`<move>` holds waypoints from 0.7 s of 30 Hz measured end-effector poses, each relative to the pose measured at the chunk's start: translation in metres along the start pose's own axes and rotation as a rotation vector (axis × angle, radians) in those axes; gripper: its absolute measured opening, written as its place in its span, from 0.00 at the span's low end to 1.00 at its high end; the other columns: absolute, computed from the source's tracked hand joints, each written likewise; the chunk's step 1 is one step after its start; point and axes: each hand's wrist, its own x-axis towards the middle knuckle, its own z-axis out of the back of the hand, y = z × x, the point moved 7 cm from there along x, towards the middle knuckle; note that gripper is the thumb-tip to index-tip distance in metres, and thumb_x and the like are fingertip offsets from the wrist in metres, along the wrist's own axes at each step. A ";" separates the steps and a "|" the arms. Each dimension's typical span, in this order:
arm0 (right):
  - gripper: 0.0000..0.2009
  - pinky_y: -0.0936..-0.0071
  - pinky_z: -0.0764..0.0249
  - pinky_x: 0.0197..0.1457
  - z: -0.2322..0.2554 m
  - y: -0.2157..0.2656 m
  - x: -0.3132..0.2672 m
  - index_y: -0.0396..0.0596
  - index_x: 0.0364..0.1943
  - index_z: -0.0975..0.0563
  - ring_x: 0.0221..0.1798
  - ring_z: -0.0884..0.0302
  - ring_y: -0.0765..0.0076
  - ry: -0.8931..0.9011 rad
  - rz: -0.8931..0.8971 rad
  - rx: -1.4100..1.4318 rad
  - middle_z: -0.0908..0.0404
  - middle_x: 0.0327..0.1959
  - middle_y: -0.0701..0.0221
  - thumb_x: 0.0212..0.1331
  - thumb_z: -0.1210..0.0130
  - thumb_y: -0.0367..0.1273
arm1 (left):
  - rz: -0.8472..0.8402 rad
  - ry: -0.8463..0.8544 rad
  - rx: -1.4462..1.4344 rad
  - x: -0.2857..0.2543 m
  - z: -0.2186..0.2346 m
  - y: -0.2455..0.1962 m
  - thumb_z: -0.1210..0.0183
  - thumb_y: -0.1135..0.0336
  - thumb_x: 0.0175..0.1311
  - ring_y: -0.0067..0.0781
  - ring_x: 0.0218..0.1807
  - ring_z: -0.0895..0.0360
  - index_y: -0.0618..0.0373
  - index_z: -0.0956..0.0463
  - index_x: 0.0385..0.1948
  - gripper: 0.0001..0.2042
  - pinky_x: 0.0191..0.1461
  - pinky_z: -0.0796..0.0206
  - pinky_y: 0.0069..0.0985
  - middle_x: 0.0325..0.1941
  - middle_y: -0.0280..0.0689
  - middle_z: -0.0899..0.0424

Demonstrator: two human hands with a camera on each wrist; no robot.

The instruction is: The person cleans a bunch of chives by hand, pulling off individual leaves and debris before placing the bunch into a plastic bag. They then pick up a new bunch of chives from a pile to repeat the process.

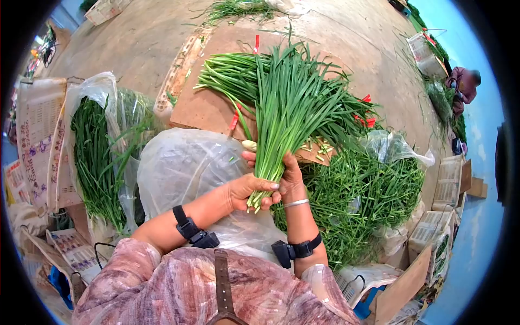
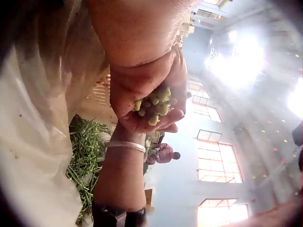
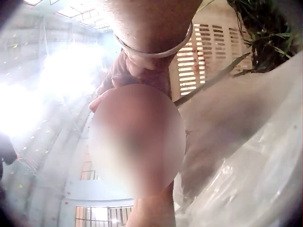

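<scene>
A thick bunch of garlic chives (image 1: 284,119) is held before the chest, leaves fanning away over the board. My left hand (image 1: 252,190) grips the pale stem ends from the left, and the cut ends (image 2: 156,106) poke out of its curled fingers in the left wrist view. Slightly higher up, my right hand (image 1: 292,172) holds the same stems, its fingers passing behind them. A white bangle (image 1: 296,203) circles the right wrist. In the right wrist view a blurred patch hides most of the hands.
More chives (image 1: 230,76) with red ties lie on a brown board (image 1: 200,105). Plastic sheeting (image 1: 181,162) covers the lap. Trimmed greens (image 1: 363,195) are heaped at right; a bag of chives (image 1: 97,157) stands left. Crates (image 1: 449,179) line the right, where another person (image 1: 464,86) sits farther off.
</scene>
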 end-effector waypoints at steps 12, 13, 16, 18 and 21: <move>0.20 0.79 0.27 0.28 0.028 0.047 -0.077 0.33 0.41 0.28 0.25 0.26 0.75 -0.600 -0.018 -0.624 0.22 0.29 0.66 0.56 0.44 0.39 | -0.101 -0.156 -0.027 0.003 0.005 0.002 0.40 0.70 0.56 0.25 0.22 0.26 0.60 0.28 0.40 0.11 0.26 0.30 0.20 0.28 0.38 0.22; 0.17 0.80 0.27 0.27 0.025 0.059 -0.084 0.32 0.40 0.28 0.23 0.27 0.77 -0.694 0.092 -0.837 0.22 0.27 0.67 0.55 0.43 0.36 | -0.092 -0.119 -0.059 0.006 0.006 0.004 0.40 0.68 0.57 0.25 0.23 0.25 0.59 0.28 0.40 0.12 0.27 0.30 0.20 0.29 0.38 0.22; 0.11 0.80 0.29 0.25 -0.008 0.084 -0.095 0.33 0.36 0.26 0.23 0.27 0.80 -0.868 0.277 -1.111 0.22 0.24 0.69 0.52 0.42 0.27 | -0.048 -0.134 -0.082 0.011 0.006 0.009 0.40 0.67 0.57 0.25 0.25 0.24 0.59 0.28 0.40 0.11 0.28 0.29 0.20 0.30 0.38 0.22; 0.07 0.82 0.31 0.24 -0.039 0.087 -0.079 0.37 0.33 0.24 0.22 0.27 0.79 -0.753 0.311 -1.435 0.22 0.23 0.69 0.53 0.43 0.27 | -0.057 -0.116 -0.063 0.013 0.007 0.011 0.39 0.67 0.56 0.25 0.26 0.24 0.59 0.28 0.38 0.12 0.29 0.29 0.20 0.31 0.37 0.22; 0.09 0.78 0.31 0.22 -0.050 0.074 -0.050 0.37 0.26 0.24 0.18 0.28 0.78 -0.702 0.161 -1.750 0.23 0.17 0.66 0.49 0.40 0.31 | -0.149 -0.120 0.049 0.015 0.005 0.006 0.36 0.65 0.53 0.25 0.26 0.24 0.58 0.28 0.38 0.13 0.30 0.29 0.19 0.31 0.35 0.22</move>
